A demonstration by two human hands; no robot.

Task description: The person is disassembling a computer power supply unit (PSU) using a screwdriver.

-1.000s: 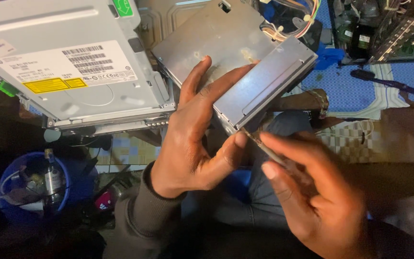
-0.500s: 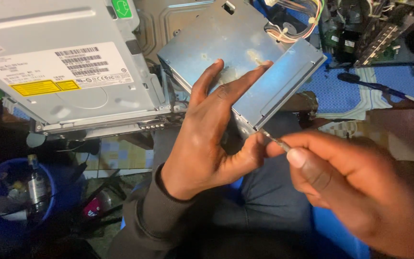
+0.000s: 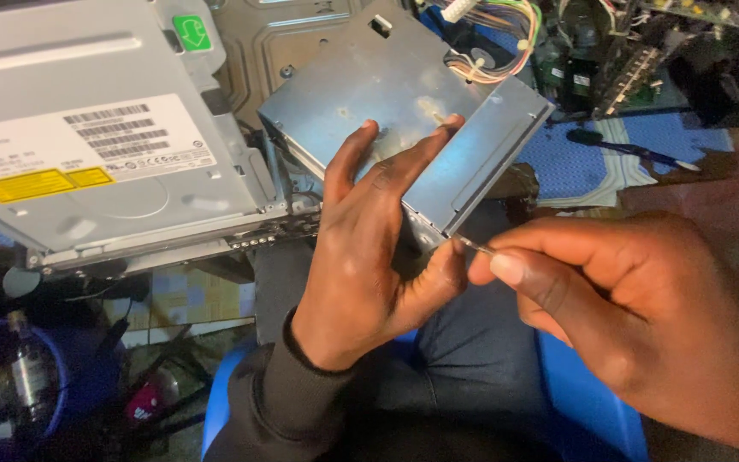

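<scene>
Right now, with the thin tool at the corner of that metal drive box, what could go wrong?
1. The thin metal tool pinched in the right hand points at the left hand, whose thumb sits right by the tip; a slip could jab it.
2. The grey metal drive box is propped tilted, steadied by the left hand only; pushing on its corner could shift or drop it.
3. The bundle of coloured wires lies at its far edge and could snag.

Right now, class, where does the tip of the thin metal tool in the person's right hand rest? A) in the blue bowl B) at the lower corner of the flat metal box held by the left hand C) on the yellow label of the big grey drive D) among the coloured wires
B: the thin metal tool, pinched in the right hand, meets the lower corner of the flat metal box that the left hand grips.
</scene>
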